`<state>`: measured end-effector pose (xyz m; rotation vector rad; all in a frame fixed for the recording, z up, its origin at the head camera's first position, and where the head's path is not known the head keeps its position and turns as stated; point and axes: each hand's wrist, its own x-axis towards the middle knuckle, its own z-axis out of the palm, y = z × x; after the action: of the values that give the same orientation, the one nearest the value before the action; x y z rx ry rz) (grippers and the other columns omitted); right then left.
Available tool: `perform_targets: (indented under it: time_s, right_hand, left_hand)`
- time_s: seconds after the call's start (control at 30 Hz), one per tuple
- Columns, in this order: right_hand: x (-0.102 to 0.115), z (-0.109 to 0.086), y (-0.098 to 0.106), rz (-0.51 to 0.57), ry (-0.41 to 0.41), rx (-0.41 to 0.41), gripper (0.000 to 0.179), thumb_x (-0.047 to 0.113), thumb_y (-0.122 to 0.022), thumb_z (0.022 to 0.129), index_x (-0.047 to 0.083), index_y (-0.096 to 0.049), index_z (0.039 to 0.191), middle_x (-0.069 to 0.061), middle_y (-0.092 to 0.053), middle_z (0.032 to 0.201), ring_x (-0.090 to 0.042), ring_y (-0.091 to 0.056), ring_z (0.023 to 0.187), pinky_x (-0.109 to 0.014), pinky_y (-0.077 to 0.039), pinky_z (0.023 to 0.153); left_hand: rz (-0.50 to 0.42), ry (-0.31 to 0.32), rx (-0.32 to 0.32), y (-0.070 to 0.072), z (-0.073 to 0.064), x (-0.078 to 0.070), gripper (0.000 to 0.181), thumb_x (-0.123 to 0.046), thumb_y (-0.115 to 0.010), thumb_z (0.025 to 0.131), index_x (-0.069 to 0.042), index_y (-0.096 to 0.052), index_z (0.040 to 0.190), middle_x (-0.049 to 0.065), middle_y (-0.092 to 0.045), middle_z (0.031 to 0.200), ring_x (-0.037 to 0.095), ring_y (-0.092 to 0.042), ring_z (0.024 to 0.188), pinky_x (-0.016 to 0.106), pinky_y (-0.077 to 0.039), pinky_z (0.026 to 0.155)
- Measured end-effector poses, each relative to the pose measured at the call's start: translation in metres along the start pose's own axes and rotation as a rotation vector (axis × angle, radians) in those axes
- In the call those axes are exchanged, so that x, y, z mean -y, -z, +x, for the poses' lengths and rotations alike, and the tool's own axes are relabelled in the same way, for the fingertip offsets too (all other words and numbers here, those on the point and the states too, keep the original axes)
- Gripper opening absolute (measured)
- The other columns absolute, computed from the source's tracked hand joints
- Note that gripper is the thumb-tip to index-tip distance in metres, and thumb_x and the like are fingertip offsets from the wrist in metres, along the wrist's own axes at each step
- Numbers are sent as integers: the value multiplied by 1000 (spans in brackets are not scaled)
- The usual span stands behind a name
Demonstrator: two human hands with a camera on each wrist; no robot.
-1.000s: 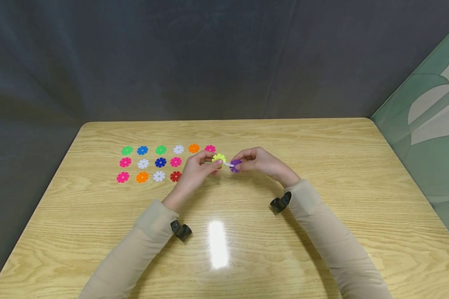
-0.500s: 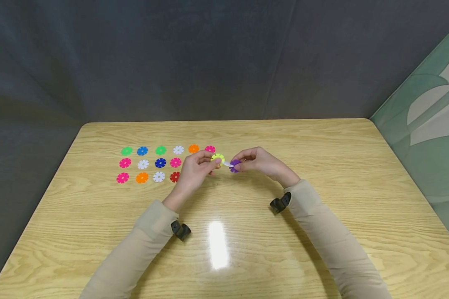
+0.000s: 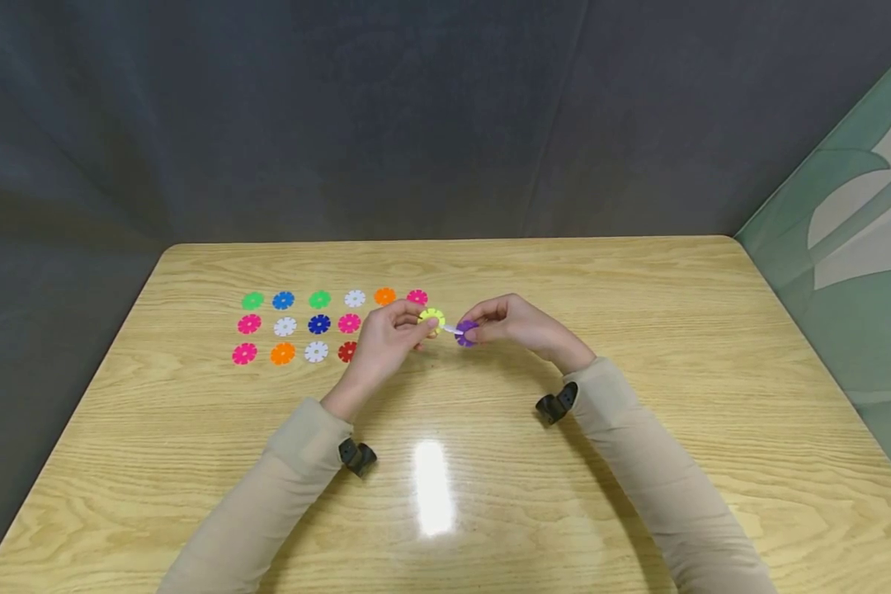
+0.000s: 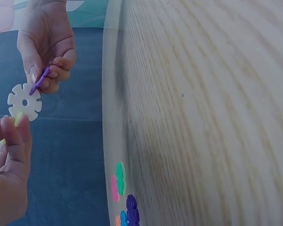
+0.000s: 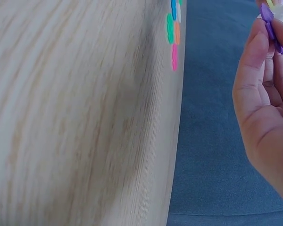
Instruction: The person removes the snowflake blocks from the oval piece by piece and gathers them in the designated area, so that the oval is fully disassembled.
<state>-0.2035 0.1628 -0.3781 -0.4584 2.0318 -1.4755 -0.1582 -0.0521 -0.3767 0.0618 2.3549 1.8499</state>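
My left hand (image 3: pixel 382 337) pinches a yellow notched plastic disc (image 3: pixel 431 316) between thumb and fingers. Between the two hands is a white notched disc (image 4: pixel 33 106) with a hole at its centre; in the head view it shows nearly edge-on. A purple notched disc (image 3: pixel 464 334) is pinched by the thumb and fingers of my right hand (image 3: pixel 518 326). In the left wrist view, the purple piece meets the white one at its upper edge, and the yellow one meets it at the lower edge. The three discs form a short row above the table.
Loose discs lie in rows on the wooden table (image 3: pixel 445 412) left of the hands, among them a green one (image 3: pixel 252 300), an orange one (image 3: pixel 283 353) and a dark blue one (image 3: pixel 319 323). My left hand overlaps the rows' right end. A dark curtain (image 3: pixel 416 124) hangs behind.
Both hands keep their grips and stay almost in place. The yellow disc has shifted very slightly left, and the purple disc sits a touch lower.
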Motion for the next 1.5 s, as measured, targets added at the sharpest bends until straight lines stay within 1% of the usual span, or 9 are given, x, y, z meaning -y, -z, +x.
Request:
perform_targets:
  time_s: [0.13, 0.47, 0.63, 0.77, 0.9, 1.03, 1.27, 1.4, 1.5]
  right_hand:
    - [0, 1, 0, -1, 0, -2, 30, 9, -62, 90, -8, -62, 115, 11, -71, 85, -6, -66, 84, -43, -52, 94]
    - [3, -1, 0, -19, 1, -15, 29, 7, -62, 90, -8, -62, 114, 12, -71, 83, -5, -66, 81, -41, -54, 91]
    - [4, -1, 1, -15, 4, -22, 30, 8, -62, 90, -8, -62, 115, 11, -71, 84, -5, -65, 82, -43, -53, 93]
    - [6, -1, 1, -7, -2, -39, 29, 7, -61, 90, -9, -62, 115, 10, -70, 84, -5, -66, 83, -46, -52, 95]
    - [5, -1, 0, 0, -12, -46, 29, 6, -61, 90, -9, -62, 115, 10, -71, 84, -5, -66, 83, -47, -51, 96]
    - [3, -1, 0, 10, -10, -41, 30, 6, -61, 90, -10, -61, 115, 10, -71, 84, -5, -66, 82, -46, -51, 96]
    - [0, -1, 1, 11, 4, -38, 29, 7, -61, 90, -9, -61, 115, 7, -72, 86, -5, -67, 84, -45, -53, 95]
    - [-1, -2, 3, 21, 21, -43, 29, 6, -61, 91, -10, -60, 115, 6, -72, 87, -7, -68, 85, -43, -55, 92]
    - [0, -3, 5, 35, 25, -48, 29, 5, -60, 91, -11, -60, 115, 7, -72, 86, -7, -69, 84, -44, -55, 91]
  left_hand:
    - [19, -2, -1, 1, 0, 1, 30, -14, -65, 91, 3, -59, 115, 21, -67, 102, 42, -64, 89, 44, -58, 82]
    - [44, -4, -11, 1, 0, 0, 30, -15, -65, 91, 4, -60, 113, 21, -68, 102, 38, -66, 86, 45, -58, 80]
    - [-25, 12, -26, 0, 1, 1, 32, -13, -66, 90, 5, -59, 116, 23, -67, 105, 38, -67, 91, 45, -58, 84]
    - [-77, 33, -26, 0, 4, 4, 31, -10, -68, 88, 5, -60, 114, 22, -68, 102, 32, -69, 85, 44, -58, 84]
    - [-33, 54, -7, 0, 5, 4, 26, -11, -67, 89, 3, -59, 110, 17, -69, 96, 22, -66, 73, 38, -59, 77]
    - [2, 51, 1, 0, 4, 3, 25, -12, -64, 91, 2, -57, 110, 16, -69, 95, 23, -63, 70, 35, -57, 70]
    - [-72, 49, -35, 9, 5, 2, 29, -14, -67, 89, 0, -57, 113, 23, -70, 101, 14, -67, 69, 42, -59, 75]
    - [-12, 64, -51, 17, 6, 5, 28, -14, -67, 90, -1, -59, 112, 24, -69, 104, 19, -68, 71, 40, -59, 73]
    - [46, 90, -50, 20, 8, 9, 31, -13, -67, 90, 2, -61, 116, 22, -68, 104, 23, -69, 79, 39, -60, 78]
